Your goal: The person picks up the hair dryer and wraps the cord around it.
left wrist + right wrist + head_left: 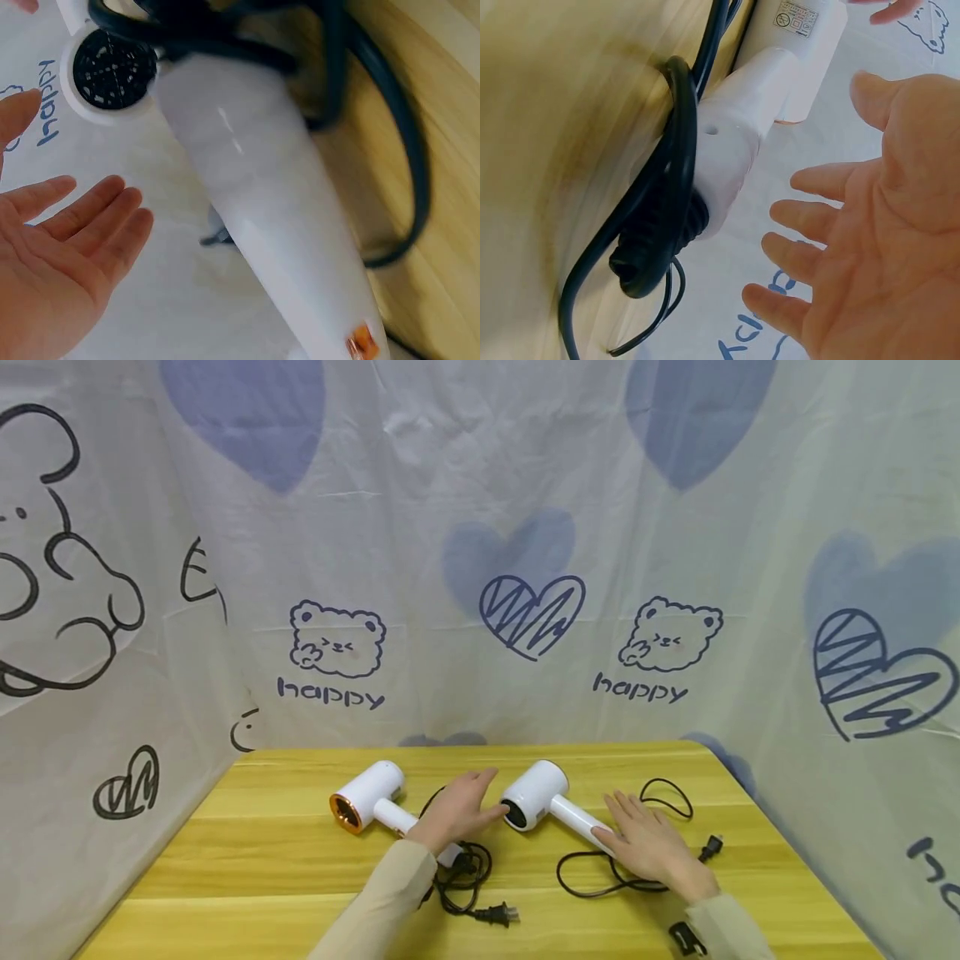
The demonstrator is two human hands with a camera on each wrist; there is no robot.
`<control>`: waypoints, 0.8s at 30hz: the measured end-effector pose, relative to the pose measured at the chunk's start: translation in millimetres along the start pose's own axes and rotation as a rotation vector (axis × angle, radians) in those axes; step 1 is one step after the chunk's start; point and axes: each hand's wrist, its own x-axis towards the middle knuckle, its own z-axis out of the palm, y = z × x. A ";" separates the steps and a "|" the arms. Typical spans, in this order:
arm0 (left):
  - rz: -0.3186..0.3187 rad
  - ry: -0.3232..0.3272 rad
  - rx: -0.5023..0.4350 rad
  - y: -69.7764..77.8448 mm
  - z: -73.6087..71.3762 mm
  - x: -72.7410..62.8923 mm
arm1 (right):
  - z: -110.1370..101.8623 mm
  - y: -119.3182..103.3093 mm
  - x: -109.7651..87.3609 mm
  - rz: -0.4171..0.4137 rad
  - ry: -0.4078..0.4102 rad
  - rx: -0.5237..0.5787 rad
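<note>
Gold-rimmed dryer and white-rimmed dryer lie toward far edge of bench. Left hand and right hand spread, gripping neither; we judge handling unbegun, all left.

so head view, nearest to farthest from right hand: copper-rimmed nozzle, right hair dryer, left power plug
1. Right hair dryer, just left of the right hand
2. Left power plug, left of that hand
3. Copper-rimmed nozzle, at far left
</note>
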 end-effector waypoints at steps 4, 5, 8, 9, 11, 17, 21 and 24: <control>-0.021 -0.028 0.009 10.4 2.7 9.0 | -2.4 1.1 0.1 -0.009 0.025 -0.010; -0.023 -0.032 0.016 13.4 2.6 11.4 | -3.4 1.1 0.2 -0.009 0.027 -0.008; -0.023 -0.039 0.024 22.5 2.3 18.4 | -5.6 1.3 0.6 -0.007 0.029 0.000; -0.025 -0.045 0.022 25.7 2.2 20.0 | -6.0 1.3 0.3 -0.005 0.027 0.002; -0.028 -0.049 0.014 30.0 4.4 22.8 | -6.6 1.3 -0.7 0.005 0.022 0.012; -0.079 -0.084 -0.085 36.8 15.6 27.6 | -3.8 3.7 -3.6 0.048 -0.013 0.020; -0.121 -0.086 -0.174 39.0 20.8 31.1 | -2.0 5.6 -2.4 0.065 -0.030 0.031; -0.153 -0.070 -0.216 41.1 23.5 33.1 | -2.8 6.9 -1.4 0.077 -0.041 0.045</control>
